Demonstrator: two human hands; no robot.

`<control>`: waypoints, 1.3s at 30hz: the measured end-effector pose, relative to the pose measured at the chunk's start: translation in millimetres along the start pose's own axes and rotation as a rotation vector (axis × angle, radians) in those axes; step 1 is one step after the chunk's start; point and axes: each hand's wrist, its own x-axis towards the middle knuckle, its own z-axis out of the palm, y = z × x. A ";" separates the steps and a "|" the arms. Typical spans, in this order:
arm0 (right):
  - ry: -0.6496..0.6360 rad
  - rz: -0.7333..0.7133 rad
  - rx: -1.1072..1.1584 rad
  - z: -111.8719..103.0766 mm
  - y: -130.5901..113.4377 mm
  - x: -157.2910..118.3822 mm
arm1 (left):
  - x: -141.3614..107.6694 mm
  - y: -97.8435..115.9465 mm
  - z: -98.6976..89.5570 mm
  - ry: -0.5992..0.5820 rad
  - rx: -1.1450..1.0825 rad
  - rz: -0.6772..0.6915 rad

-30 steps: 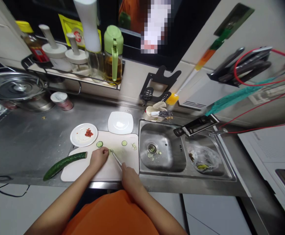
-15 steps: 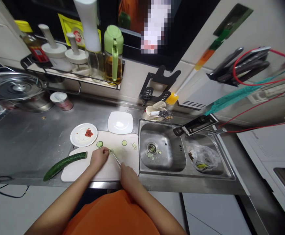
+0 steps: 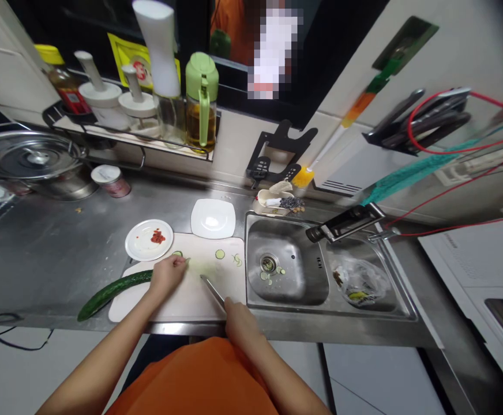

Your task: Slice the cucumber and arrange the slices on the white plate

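My left hand is closed in a pinch on a small cucumber slice, just above the white cutting board. My right hand grips a knife whose blade points up and left over the board. One cucumber round and some thin green peel strips lie toward the board's right side. Another round is partly covered by my left hand. A long cucumber with a cut end rests across the board's left edge, its far end on the counter.
Behind the board stand a round plate with red bits and a white square dish. To the right is a steel sink with cucumber slices near the drain and a plastic bag. A lidded pot stands at left.
My left hand has moved slightly left, lifting the cucumber slice off the board. My right hand has drawn the knife right and toward me, away from the left fingers.
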 end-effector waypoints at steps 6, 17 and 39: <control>0.000 -0.014 0.003 -0.6 -2.1 3.3 | 18.3 -9.3 -18.7 0.049 0.089 -0.050; -0.004 -0.006 -0.016 -5.3 -2.9 -0.2 | 24.3 14.7 -11.3 0.042 0.264 0.175; -0.006 -0.011 -0.007 -0.4 0.2 4.2 | 35.5 84.4 60.0 -0.234 0.161 0.276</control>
